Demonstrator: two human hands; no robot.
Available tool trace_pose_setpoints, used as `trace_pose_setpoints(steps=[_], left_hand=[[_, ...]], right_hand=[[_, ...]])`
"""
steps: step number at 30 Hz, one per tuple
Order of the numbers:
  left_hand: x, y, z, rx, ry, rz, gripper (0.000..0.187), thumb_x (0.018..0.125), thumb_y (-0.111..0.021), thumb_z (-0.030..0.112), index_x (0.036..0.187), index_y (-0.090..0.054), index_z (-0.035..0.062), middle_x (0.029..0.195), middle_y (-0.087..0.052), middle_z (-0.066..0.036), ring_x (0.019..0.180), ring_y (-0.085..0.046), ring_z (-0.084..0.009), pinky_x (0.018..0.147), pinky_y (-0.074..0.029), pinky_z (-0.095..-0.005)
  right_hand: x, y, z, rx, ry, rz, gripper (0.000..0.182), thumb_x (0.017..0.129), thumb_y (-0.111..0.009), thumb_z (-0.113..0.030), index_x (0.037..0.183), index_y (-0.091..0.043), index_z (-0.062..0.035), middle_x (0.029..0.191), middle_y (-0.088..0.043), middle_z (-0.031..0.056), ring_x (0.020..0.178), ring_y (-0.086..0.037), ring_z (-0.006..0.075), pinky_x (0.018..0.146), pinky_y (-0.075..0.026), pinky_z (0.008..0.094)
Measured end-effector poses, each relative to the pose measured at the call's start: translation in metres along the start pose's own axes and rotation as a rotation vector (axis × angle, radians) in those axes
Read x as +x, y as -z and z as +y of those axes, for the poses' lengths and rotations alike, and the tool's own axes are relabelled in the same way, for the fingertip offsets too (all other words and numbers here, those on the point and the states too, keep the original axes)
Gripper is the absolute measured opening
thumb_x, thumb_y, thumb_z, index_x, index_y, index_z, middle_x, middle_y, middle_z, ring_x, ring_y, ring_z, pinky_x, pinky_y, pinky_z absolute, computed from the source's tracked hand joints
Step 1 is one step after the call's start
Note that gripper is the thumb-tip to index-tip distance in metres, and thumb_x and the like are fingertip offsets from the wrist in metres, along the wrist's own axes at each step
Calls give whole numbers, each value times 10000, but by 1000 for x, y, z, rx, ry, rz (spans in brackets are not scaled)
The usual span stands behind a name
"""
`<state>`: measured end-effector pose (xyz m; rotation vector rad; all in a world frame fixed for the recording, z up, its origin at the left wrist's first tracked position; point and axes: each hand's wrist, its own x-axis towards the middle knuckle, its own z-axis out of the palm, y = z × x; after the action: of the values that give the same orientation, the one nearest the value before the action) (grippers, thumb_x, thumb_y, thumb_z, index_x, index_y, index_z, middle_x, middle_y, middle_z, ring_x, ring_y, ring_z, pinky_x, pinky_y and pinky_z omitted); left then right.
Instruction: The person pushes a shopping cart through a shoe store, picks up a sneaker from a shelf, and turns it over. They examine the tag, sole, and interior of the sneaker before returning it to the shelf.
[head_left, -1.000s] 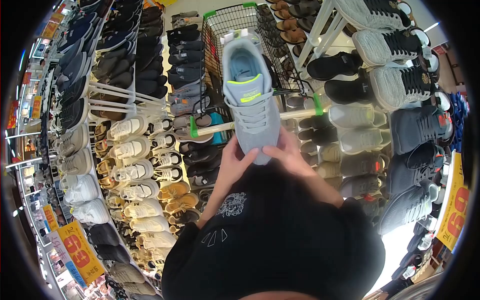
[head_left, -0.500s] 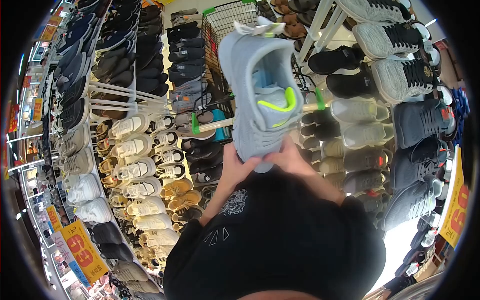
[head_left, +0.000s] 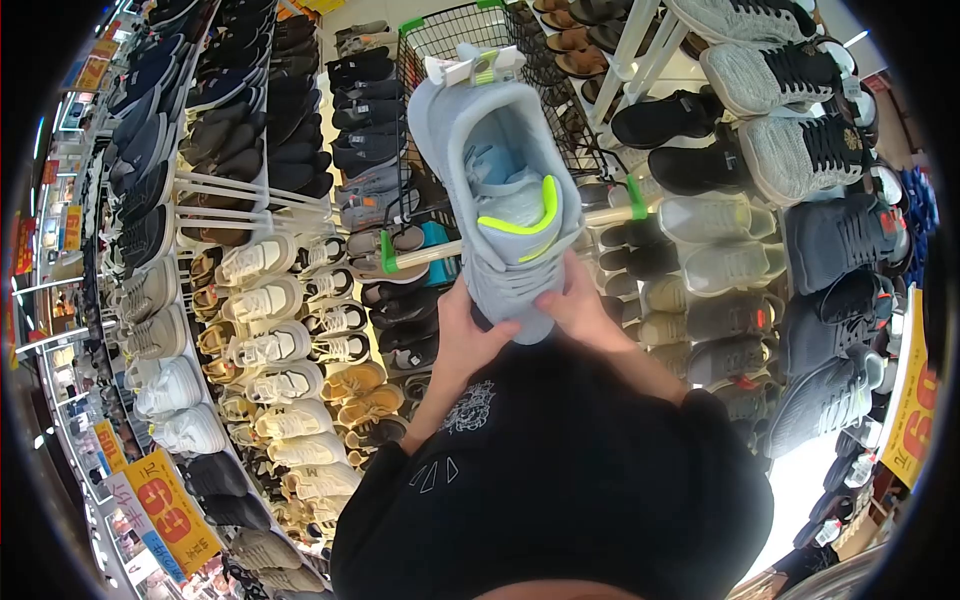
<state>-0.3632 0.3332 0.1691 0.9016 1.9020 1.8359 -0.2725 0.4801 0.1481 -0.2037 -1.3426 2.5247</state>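
Grey shoe (head_left: 510,207), just one, in two hands (head_left: 468,335), one cart (head_left: 432,255) beyond

Open air on either side of the grey shoe (head_left: 500,207), with cart handle (head_left: 428,256) beneath and shoe racks (head_left: 626,62) beyond

I'm seeing a pale-grey sneaker (head_left: 512,283), bright neon-yellow tongue edge (head_left: 550,203), and white line drawings (head_left: 467,408) on a black shirt (head_left: 570,480)!
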Motion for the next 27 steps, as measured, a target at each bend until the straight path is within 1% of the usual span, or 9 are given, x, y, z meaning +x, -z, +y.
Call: trace_pose_setpoints(steps=[4,7,9,10,13,15,18,25,27], left_hand=[[1,1,2,-12,123,-15,587,726,-782,187,1180,-538,-91,1021,-686,-150,952,-662,-179,843,-502,-311],[0,-2,3,-46,185,-50,552,791,-734,249,1169,-523,-93,1039,-657,-111,971,-609,-153,875,-467,-300],[0,-6,6,33,188,-61,573,696,-787,141,1165,-549,-87,1007,-685,-163,935,-668,-184,840,-504,-311],[-1,-6,5,32,191,-61,573,696,-787,141,1165,-549,-87,1007,-685,-163,935,-668,-184,840,-504,-311],[-4,-2,-1,99,146,-128,638,700,-791,220,1197,-531,-85,1025,-679,-171,958,-668,-207,851,-499,-320],[-1,-1,-6,31,101,-97,722,713,-781,324,1233,-502,-90,1054,-669,-177,986,-661,-229,869,-491,-331],[6,-1,-7,32,24,-117,775,721,-767,378,1256,-477,-101,1078,-660,-184,1013,-651,-237,885,-482,-334],[-5,-14,-10,-83,133,-64,791,724,-774,386,1257,-464,-110,1067,-664,-170,1022,-644,-216,887,-476,-325],[-9,-16,-12,-72,148,-73,790,731,-778,407,1249,-472,-105,1048,-672,-152,998,-645,-203,876,-481,-323]], right_hand=[[3,2,-3,-31,-5,-34,877,773,-790,-373,1393,-303,10,1274,-521,78,1171,-501,150,1014,-379,320],[-2,7,5,-137,34,17,914,739,-820,-361,1391,-302,15,1288,-507,85,1187,-490,164,1021,-374,328],[-4,16,14,-134,5,94,968,701,-851,-342,1403,-289,17,1306,-492,92,1207,-473,175,1032,-364,335],[-4,18,14,-135,3,95,968,701,-851,-342,1403,-289,17,1306,-492,92,1207,-473,175,1032,-364,335],[-3,18,12,-42,-2,74,1013,673,-867,-348,1412,-279,19,1308,-490,95,1219,-464,176,1040,-357,338],[-2,15,6,-105,45,82,1047,658,-871,-370,1419,-267,21,1314,-487,95,1229,-457,180,1045,-352,336],[-6,13,4,-165,-22,60,1087,643,-868,-411,1427,-255,25,1345,-464,97,1252,-438,184,1052,-341,340],[-11,20,-4,-154,-71,23,1142,638,-841,-491,1447,-225,30,1398,-415,102,1283,-408,191,1067,-318,350],[-12,24,-1,-173,-9,21,1142,637,-836,-510,1442,-235,33,1393,-422,107,1286,-404,193,1068,-316,348]])
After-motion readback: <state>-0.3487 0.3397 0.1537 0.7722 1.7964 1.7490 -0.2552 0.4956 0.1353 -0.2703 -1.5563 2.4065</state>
